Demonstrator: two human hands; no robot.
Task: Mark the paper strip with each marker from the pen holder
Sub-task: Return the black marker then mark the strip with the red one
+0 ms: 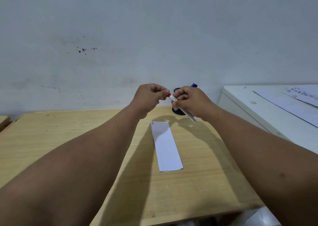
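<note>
A white paper strip (pixel 165 145) lies lengthwise on the wooden desk (pixel 68 139), with small red and dark marks at its far left edge. Above its far end, my right hand (pixel 192 101) grips the white barrel of a red marker (pixel 183 108). My left hand (pixel 150 96) pinches the marker's red cap end (pixel 169 94). Behind my hands stands a black mesh pen holder (pixel 177 111), mostly hidden, with a blue marker (pixel 194 85) sticking out of its top.
A stained grey wall rises right behind the desk. At the right a white cabinet (pixel 258 108) carries printed paper sheets (pixel 296 101). Another wooden surface edge (pixel 3 122) shows at the far left.
</note>
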